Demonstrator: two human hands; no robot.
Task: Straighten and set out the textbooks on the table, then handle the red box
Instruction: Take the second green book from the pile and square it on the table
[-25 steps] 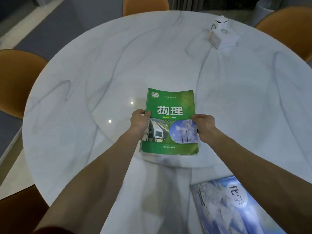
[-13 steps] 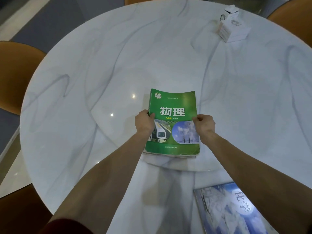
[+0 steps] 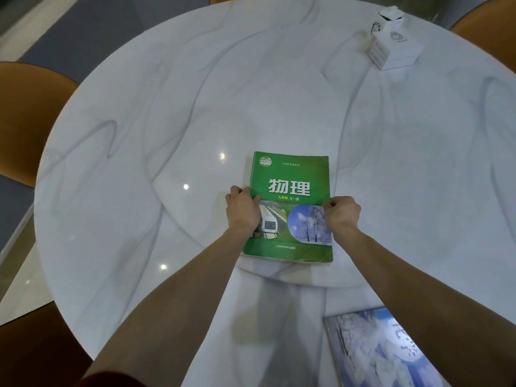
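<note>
A green physics textbook [image 3: 290,180] lies flat, cover up, on the raised round centre plate of the white marble table [image 3: 167,113]. My left hand [image 3: 243,209] grips its left edge and my right hand [image 3: 342,215] grips its right edge, both near the middle of the book. A blue textbook [image 3: 371,353] with a snowy cover lies at the table's near right edge, partly under my right forearm. No red box is in view.
A white carton with a small white item on top [image 3: 392,48] stands at the far right of the table. Orange chairs [image 3: 25,113] stand around the table at the left, far right and far side. The floor shows at the left.
The green book has settled flat and squared up, its far edge no longer bowed. Both hands stay on its sides. The camera has tipped slightly down.
</note>
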